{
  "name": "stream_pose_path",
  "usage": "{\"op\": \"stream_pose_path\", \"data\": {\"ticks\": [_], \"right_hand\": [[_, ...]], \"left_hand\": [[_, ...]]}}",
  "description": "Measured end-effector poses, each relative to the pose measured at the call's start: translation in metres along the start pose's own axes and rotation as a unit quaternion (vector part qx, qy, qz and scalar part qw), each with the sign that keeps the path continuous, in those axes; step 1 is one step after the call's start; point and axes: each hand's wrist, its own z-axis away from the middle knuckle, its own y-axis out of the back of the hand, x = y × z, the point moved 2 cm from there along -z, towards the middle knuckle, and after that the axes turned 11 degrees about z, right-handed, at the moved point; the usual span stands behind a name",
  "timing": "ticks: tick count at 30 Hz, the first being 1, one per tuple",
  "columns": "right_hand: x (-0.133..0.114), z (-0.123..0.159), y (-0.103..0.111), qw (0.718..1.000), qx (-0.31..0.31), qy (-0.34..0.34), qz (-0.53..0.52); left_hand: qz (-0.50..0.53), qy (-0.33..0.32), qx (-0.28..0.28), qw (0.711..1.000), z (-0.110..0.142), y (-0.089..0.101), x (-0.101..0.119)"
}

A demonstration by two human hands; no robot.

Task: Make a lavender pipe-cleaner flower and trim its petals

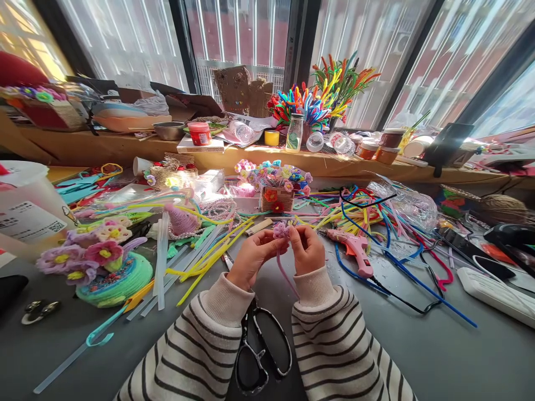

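Two-handed, holding a small, fuzzy purple flower [281, 229] up over the middle of the gray table [418, 356]. Pinching one side of it between thumb and finger of the left hand [256, 252]. Pinching the other side with thumb and finger of the right hand [308, 250]. Letting a thin purple stem [286, 274] hang down between them. Wearing stripy sleeves [200, 345], and reaching past black scissors [262, 354] lying between them. Having a pink glue gun [353, 248] lying just right of the right hand, and long yellow sticks [211, 253] and clear sticks [161, 264] lying left of the left hand. Facing a little basket [276, 199] full of tiny flowers [288, 174].
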Motion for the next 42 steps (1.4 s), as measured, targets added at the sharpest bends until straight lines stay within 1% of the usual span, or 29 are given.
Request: {"op": "stream_pose_path", "data": {"ticks": [4, 9, 11, 16, 18, 21, 24, 26, 28, 31, 36, 39, 42], "right_hand": [[0.0, 0.0, -0.002, 0.999, -0.032, -0.011, -0.023], [0.004, -0.001, -0.003, 0.998, -0.023, -0.042, -0.043], [0.004, -0.002, -0.002, 0.998, -0.025, -0.032, -0.04], [0.001, -0.002, 0.0, 0.995, -0.091, 0.004, -0.029], [0.0, -0.001, 0.001, 0.994, -0.101, 0.004, -0.039], [0.001, -0.001, 0.003, 0.992, -0.1, -0.016, -0.081], [0.005, -0.003, 0.005, 0.986, -0.081, -0.049, -0.136], [0.008, -0.004, 0.005, 0.983, -0.067, -0.066, -0.158], [0.01, -0.005, 0.005, 0.982, -0.063, -0.074, -0.165], [0.008, -0.005, 0.005, 0.984, -0.072, -0.068, -0.147], [0.005, -0.002, 0.003, 0.988, -0.099, -0.059, -0.099], [0.005, 0.0, 0.002, 0.991, -0.095, -0.056, -0.079], [0.006, 0.0, 0.001, 0.991, -0.097, -0.05, -0.084]], "left_hand": [[-0.008, -0.005, 0.012, 1.0, 0.0, 0.002, 0.001], [-0.047, -0.005, -0.001, 0.999, 0.001, -0.002, 0.003], [-0.061, -0.005, -0.01, 0.998, 0.002, -0.003, 0.004], [-0.077, -0.024, -0.012, 0.997, 0.001, -0.001, 0.003], [-0.08, -0.033, -0.016, 0.996, 0.001, 0.0, 0.003], [-0.079, -0.038, -0.03, 0.996, 0.002, -0.002, 0.004], [-0.075, -0.019, -0.054, 0.996, 0.004, -0.006, 0.004], [-0.08, -0.005, -0.059, 0.995, 0.005, -0.008, 0.004], [-0.089, 0.003, -0.055, 0.995, 0.005, -0.007, 0.004], [-0.093, 0.002, -0.044, 0.995, 0.004, -0.005, 0.004], [-0.08, -0.017, -0.015, 0.997, 0.002, -0.002, 0.005], [-0.077, -0.028, 0.002, 0.997, 0.002, -0.002, 0.007], [-0.08, -0.035, 0.009, 0.996, 0.002, -0.001, 0.007]]}}
